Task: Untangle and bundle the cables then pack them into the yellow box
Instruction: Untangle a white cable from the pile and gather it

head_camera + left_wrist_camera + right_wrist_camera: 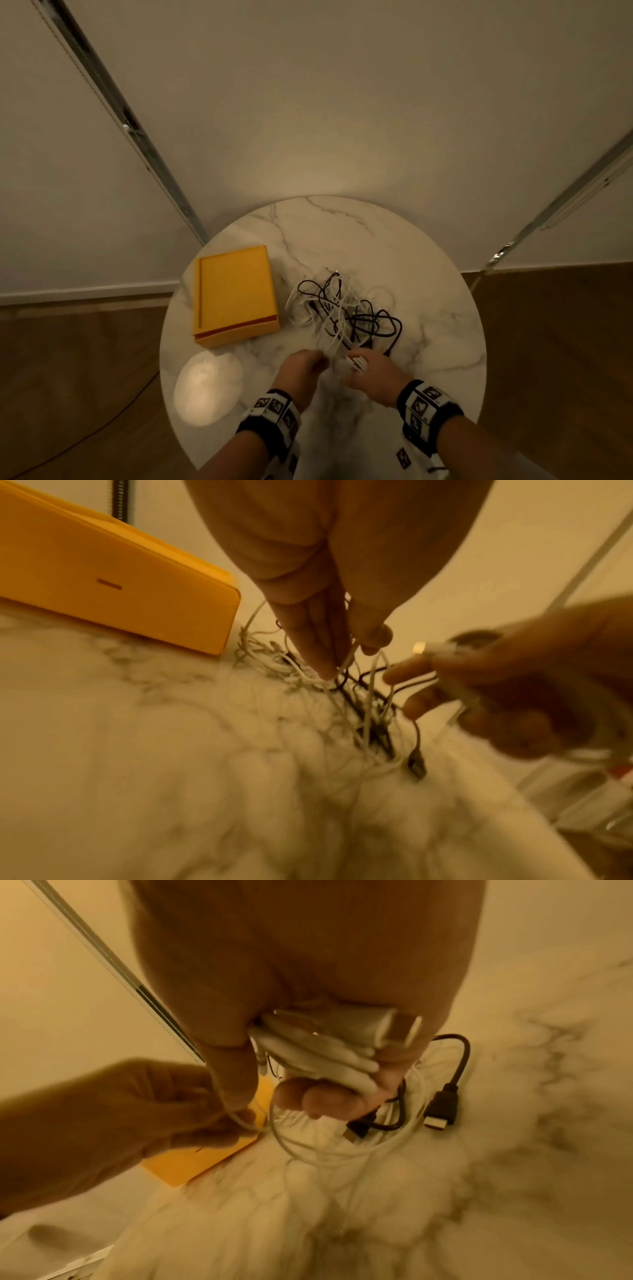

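Note:
A tangle of black and white cables lies on the round marble table, right of the shut yellow box. My right hand grips a folded bunch of white cable with its plugs at the tangle's near edge. My left hand, close beside it, pinches a thin white cable strand that runs from the pile. In the left wrist view the left fingers point down into the tangle. A black plug lies on the table beyond my right hand.
A bright round patch of light falls on the table's near left. The yellow box lies left of the pile. A white wall with metal rails stands behind; wooden floor surrounds the table.

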